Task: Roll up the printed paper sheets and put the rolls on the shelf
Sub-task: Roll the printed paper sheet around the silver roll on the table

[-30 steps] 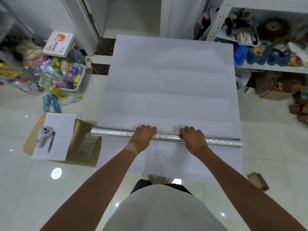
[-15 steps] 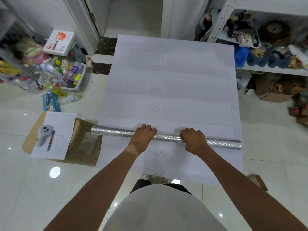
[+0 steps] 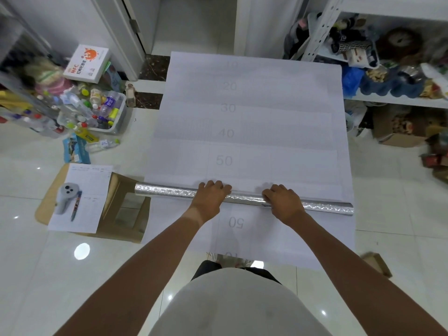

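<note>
A large white printed sheet (image 3: 252, 110) lies flat on the tiled floor, with faint numbers 10 to 50 down its middle. Across its near part lies a long silver roll (image 3: 167, 191), reaching from the sheet's left edge to its right edge. My left hand (image 3: 209, 197) and my right hand (image 3: 283, 202) sit side by side on the middle of the roll, fingers curled over its top. A flipped "50" shows on the sheet between the roll and me. A white metal shelf (image 3: 397, 99) stands at the right, crowded with toys and bags.
A flattened cardboard box (image 3: 126, 214) lies left of the roll, under a paper form (image 3: 89, 180) with a grey controller (image 3: 66, 197) and a pen. A bin of bottles (image 3: 116, 122) stands further left. A small cardboard box (image 3: 377, 263) lies near right.
The silver roll has turned slightly away from me, covering the faint number that showed just beyond it. Both hands stay on it.
</note>
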